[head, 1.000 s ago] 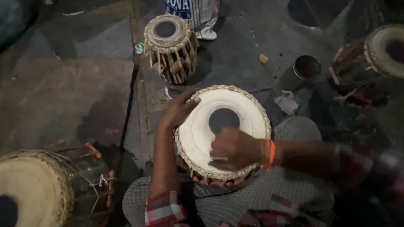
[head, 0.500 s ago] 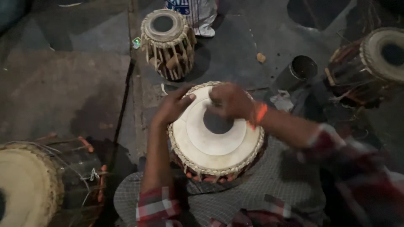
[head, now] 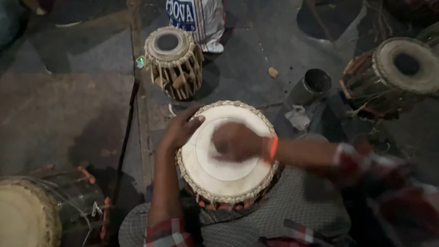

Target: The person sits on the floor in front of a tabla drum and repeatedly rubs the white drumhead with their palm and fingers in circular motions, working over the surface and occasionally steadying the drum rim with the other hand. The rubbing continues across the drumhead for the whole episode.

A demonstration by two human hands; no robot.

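Head view, metal cup (head: 311,87) beside drum (head: 228,176), inside dark

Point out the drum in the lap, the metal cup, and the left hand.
drum in the lap (head: 219,176), head view, bare pale skin.
metal cup (head: 317,81), head view, dark open mouth.
left hand (head: 179,131), head view, back of hand.

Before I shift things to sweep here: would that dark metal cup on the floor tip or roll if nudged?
The metal cup already seems to lean or lie on its side, mouth showing, so it would probably roll. It looks thin-walled and empty, so likely light. The crumpled paper beside it might stop it.
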